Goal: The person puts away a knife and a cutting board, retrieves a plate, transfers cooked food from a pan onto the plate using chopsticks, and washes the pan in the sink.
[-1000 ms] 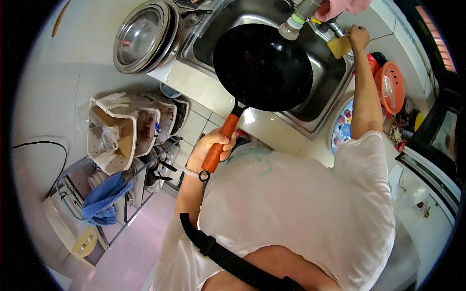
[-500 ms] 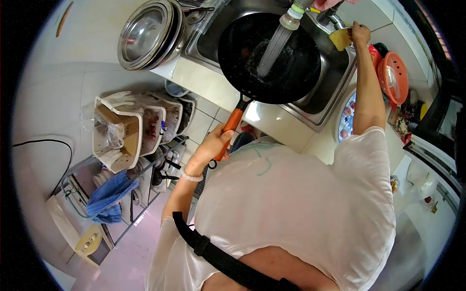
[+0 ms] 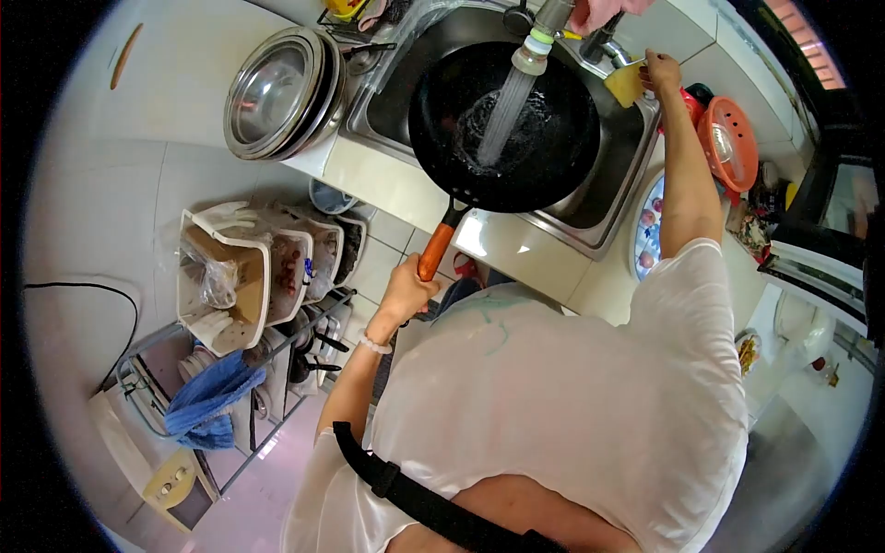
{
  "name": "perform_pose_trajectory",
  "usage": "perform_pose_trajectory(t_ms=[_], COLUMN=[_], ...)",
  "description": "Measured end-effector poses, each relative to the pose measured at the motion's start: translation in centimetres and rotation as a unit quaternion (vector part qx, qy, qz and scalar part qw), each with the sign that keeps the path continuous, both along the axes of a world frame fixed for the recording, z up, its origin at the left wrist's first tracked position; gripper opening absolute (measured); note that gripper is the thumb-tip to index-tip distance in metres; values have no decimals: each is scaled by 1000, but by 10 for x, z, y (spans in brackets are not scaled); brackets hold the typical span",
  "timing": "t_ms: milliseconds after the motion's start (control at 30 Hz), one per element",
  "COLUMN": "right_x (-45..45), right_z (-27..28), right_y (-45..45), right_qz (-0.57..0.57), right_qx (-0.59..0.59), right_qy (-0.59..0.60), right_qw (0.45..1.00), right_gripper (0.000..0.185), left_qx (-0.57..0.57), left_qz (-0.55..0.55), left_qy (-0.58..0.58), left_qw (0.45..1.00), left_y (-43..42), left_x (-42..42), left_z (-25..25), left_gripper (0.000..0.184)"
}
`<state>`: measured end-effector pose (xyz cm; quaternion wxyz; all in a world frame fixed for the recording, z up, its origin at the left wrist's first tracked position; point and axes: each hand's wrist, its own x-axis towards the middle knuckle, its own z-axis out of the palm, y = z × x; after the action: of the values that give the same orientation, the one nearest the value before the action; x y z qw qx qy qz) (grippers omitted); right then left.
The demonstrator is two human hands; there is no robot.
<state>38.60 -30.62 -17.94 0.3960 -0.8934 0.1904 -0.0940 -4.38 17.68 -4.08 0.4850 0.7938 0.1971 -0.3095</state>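
Observation:
A black wok (image 3: 553,138) lies over the metal sink (image 3: 604,217), its orange handle (image 3: 439,247) pointing toward me. My left hand (image 3: 406,288) is wrapped round the end of that handle. Water runs from the faucet head (image 3: 530,58) into the wok and spreads across its bottom. Behind the sink's right corner, my right hand (image 3: 661,72) is closed on a yellow sponge (image 3: 625,86), close beside the tap fitting (image 3: 616,53).
Stacked metal bowls (image 3: 269,92) stand left of the sink. An orange colander (image 3: 728,138) and a patterned tray (image 3: 649,226) are on the right. White bins (image 3: 224,276) and a rack with a blue cloth (image 3: 210,401) are at the lower left.
Water has started running from the faucet into the wok. My left hand has slid toward the handle's end. My right hand still holds the sponge near the tap.

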Motion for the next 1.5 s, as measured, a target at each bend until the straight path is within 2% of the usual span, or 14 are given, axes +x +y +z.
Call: perform_pose_trajectory(t_ms=[167,233,300,367,667,900,1000,1067,1200,1267,1333,1400,1433,1500], right_x=[-12,-15,-18,-22,-19,-36,-24,-9,-6,-51,-110,-199,-244,-325], right_z=[17,20,26,29,47,76,85,78,68,90,108,139,140,134], right_y=[16,20,20,26,36,65,68,57,34,51,79,131,159,212], right_qz=[-74,-94,-81,-75,-95,-133,-77,31,85,105,92,191,269,402], right_qx=[93,-2,-17,-124,-134,-130,-171,-203,-166,-240,-87,107,261,329], right_qy=[73,37,55,-6,84,30,49,39,87,-9,-74,39,108,248], right_qw=[990,995,995,989,983,982,981,978,979,965,989,975,921,818], right_gripper=[42,41,41,38,36,33,35,41,45,44,41,30,25,27], left_qx=[9,10,5,10,28,12,13,12,-4,-1,-17,-32,-30,-39], left_qz=[-7,16,15,10,2,13,11,13,2,1,-2,-8,-8,-18], left_qy=[-40,-21,-19,-52,-40,-48,-40,-35,-50,-29,-25,-19,-18,-15], left_qw=[999,1000,1000,999,999,999,999,999,999,1000,1000,999,999,999], left_y=[3,-2,-5,-7,-4,-4,-5,-6,-2,2,5,7,8,6], left_x=[-8,-8,-8,-9,-12,-13,-11,-10,-8,-7,-5,-5,-5,-3], left_z=[-14,-11,-8,-7,-16,-14,-11,-10,-9,-10,-12,-11,-9,-6], left_gripper=[18,17,16,16,26,25,23,22,21,20,21,23,23,23])
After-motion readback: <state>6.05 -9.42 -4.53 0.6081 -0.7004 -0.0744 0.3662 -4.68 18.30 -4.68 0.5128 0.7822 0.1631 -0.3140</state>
